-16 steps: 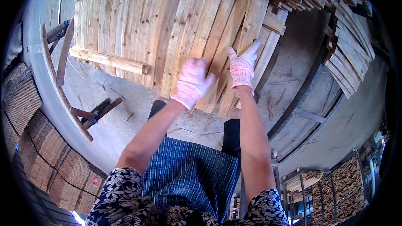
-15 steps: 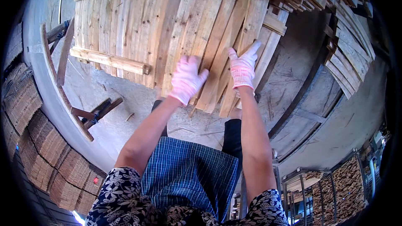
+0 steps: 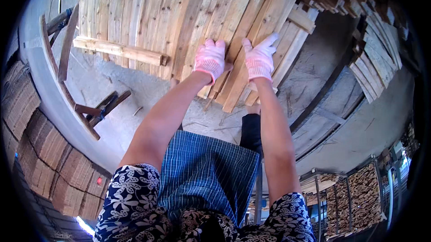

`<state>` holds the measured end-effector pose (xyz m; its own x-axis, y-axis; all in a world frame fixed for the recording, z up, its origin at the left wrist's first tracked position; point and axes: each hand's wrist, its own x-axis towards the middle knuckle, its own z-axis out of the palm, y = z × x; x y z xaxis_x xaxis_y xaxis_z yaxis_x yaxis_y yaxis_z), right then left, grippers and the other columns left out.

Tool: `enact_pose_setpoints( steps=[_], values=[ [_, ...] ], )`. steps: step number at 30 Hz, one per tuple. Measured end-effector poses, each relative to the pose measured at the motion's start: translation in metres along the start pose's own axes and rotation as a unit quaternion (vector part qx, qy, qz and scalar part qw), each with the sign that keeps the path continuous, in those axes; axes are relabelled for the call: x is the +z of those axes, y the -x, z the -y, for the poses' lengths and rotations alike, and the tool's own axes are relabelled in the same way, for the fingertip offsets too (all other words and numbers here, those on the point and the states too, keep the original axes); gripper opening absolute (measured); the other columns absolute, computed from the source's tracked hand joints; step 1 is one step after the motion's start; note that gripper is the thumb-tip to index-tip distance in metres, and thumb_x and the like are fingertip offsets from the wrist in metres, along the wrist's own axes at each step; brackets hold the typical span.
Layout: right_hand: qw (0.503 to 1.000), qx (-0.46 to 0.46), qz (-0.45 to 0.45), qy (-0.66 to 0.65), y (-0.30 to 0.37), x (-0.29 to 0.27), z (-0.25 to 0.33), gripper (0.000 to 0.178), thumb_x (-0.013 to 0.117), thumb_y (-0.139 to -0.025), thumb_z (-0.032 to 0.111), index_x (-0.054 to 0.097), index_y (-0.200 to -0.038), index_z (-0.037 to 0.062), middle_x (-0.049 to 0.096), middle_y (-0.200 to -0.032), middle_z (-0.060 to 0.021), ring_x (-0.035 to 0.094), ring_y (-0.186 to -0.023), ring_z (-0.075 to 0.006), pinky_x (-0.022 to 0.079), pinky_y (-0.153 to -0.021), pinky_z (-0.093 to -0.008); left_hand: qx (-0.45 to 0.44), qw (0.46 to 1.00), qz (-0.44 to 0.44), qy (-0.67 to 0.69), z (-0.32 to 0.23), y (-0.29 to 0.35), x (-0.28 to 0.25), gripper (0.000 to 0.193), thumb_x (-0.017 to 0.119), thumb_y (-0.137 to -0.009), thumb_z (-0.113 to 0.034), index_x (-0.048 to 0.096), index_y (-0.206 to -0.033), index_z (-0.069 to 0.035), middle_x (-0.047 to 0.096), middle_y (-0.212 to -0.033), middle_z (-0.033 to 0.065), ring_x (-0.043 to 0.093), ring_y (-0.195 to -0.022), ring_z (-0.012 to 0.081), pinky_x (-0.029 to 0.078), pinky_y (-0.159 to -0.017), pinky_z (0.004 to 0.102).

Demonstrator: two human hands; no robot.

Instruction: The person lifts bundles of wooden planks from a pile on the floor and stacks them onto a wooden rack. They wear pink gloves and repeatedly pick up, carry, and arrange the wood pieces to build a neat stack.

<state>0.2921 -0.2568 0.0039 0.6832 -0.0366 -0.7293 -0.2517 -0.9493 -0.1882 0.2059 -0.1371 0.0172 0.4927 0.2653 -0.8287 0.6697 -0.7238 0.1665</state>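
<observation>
Pale wooden planks (image 3: 148, 22) lie side by side in a wide layer in front of me. My left hand (image 3: 211, 60), in a pink-and-white knit glove, rests on the planks with its fingers stretched forward and its thumb out to the right. Just right of it, my gloved right hand (image 3: 260, 58) lies on the right-hand planks, thumb and fingers spread apart. Between the two hands runs a narrow plank (image 3: 237, 49) whose near end sticks out toward me. Neither hand is closed round a plank.
A loose batten (image 3: 119, 51) lies across the planks at left, and a short block (image 3: 301, 20) at right. Wooden trestle legs (image 3: 67, 47) stand left. Stacked slats (image 3: 375, 56) are at right, bundled wood (image 3: 58, 152) at lower left. Scraps litter the concrete floor (image 3: 202, 118).
My left hand has moved forward and right over the planks, closer to my right hand. The slanted planks between and under my hands now lie closer together. The whole view has shifted slightly.
</observation>
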Motion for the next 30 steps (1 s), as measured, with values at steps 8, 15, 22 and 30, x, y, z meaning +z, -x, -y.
enact_pose_setpoints(
  steps=[8, 15, 22, 30],
  values=[
    [0.993, -0.024, -0.111, -0.038, -0.044, -0.015, -0.089, 0.094, 0.054, -0.098, 0.052, 0.006, -0.158, -0.0023, 0.035, -0.151, -0.0362, 0.041, -0.137, -0.0496, 0.036, -0.113, -0.047, -0.02, 0.999, 0.028, 0.007, 0.001, -0.005, -0.007, 0.077, 0.087, -0.072, -0.039, 0.051, -0.132, -0.005, 0.05, -0.134, 0.0246, 0.055, -0.12, 0.0427, 0.049, -0.1, 0.0475],
    [0.979, -0.082, -0.112, -0.149, -0.061, 0.027, -0.078, 0.084, 0.049, -0.102, 0.037, -0.005, -0.161, 0.0137, 0.041, -0.142, -0.0402, 0.049, -0.125, -0.0543, 0.041, -0.106, -0.0536, 0.012, 0.999, -0.043, -0.014, 0.003, -0.01, 0.016, 0.07, 0.09, -0.068, -0.036, 0.056, -0.122, -0.007, 0.056, -0.123, 0.0215, 0.06, -0.112, 0.0419, 0.051, -0.094, 0.0491],
    [0.99, 0.006, -0.003, -0.14, -0.057, -0.013, -0.056, 0.088, 0.054, -0.099, 0.042, -0.003, -0.162, 0.0179, 0.048, -0.138, -0.0368, 0.052, -0.125, -0.0507, 0.043, -0.104, -0.0505, -0.012, 0.999, -0.009, -0.028, -0.014, -0.011, 0.006, 0.083, 0.09, -0.069, -0.038, 0.048, -0.131, -0.002, 0.048, -0.134, 0.0279, 0.054, -0.124, 0.0439, 0.05, -0.101, 0.0471],
    [0.907, -0.176, 0.015, -0.383, -0.09, -0.07, -0.187, 0.063, 0.06, -0.099, 0.032, 0.035, -0.154, 0.0111, 0.057, -0.138, -0.0207, 0.061, -0.12, -0.0285, 0.047, -0.102, -0.0379, -0.017, 0.976, 0.006, -0.216, -0.061, -0.007, 0.024, 0.077, 0.076, -0.081, -0.047, 0.047, -0.135, -0.001, 0.049, -0.136, 0.0256, 0.055, -0.123, 0.0421, 0.048, -0.102, 0.0478]
  ],
)
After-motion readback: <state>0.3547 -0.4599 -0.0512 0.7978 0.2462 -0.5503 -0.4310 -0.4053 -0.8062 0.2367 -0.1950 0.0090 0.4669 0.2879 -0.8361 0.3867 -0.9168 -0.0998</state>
